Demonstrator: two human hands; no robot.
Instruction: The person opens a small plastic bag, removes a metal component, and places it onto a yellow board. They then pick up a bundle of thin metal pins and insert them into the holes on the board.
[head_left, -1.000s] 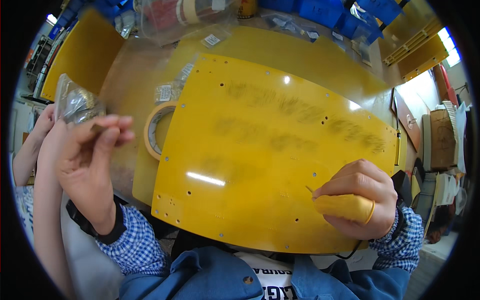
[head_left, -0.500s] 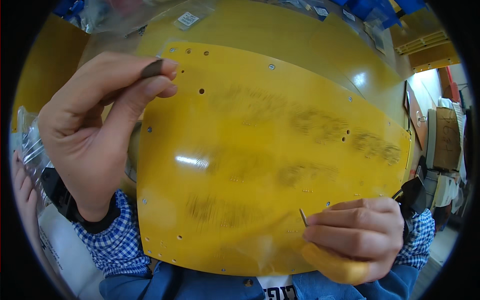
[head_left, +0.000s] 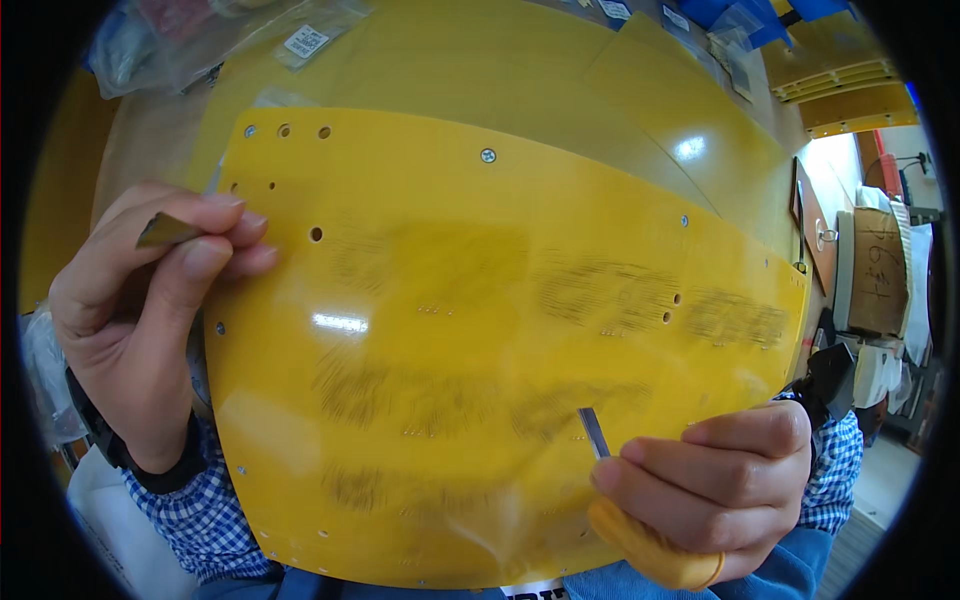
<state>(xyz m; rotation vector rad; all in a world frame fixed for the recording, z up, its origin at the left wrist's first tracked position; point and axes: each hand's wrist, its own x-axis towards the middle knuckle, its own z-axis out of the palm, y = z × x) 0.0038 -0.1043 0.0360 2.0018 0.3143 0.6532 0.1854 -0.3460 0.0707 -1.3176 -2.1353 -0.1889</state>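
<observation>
Between the thumb and fingers of my left hand point(head_left: 130, 290) is pinched a small, flat, grey-brown piece point(head_left: 166, 231), held above the left part of a yellow panel point(head_left: 440, 155). My right hand point(head_left: 725, 465) closes round a thin, narrow metal strip point(head_left: 592, 430), whose end sticks out past the fingertips over the panel; the rest is hidden in the hand. A yellow finger cover point(head_left: 655, 548) sits on the right thumb. Dark, streaky smudges lie in patches across the panel, between rows of tiny pin-like points. Screws and holes run along the panel's edges.
A clear plastic bag with a white label point(head_left: 305, 40) lies at the far left. Blue bins point(head_left: 745, 20) stand at the far right, near a yellow slotted rack point(head_left: 835, 85). A cardboard box point(head_left: 880, 270) stands beyond the right edge.
My left hand has come down and to the left with the flat piece. More of the metal strip shows from my right hand. The panel appears shifted left and down in view.
</observation>
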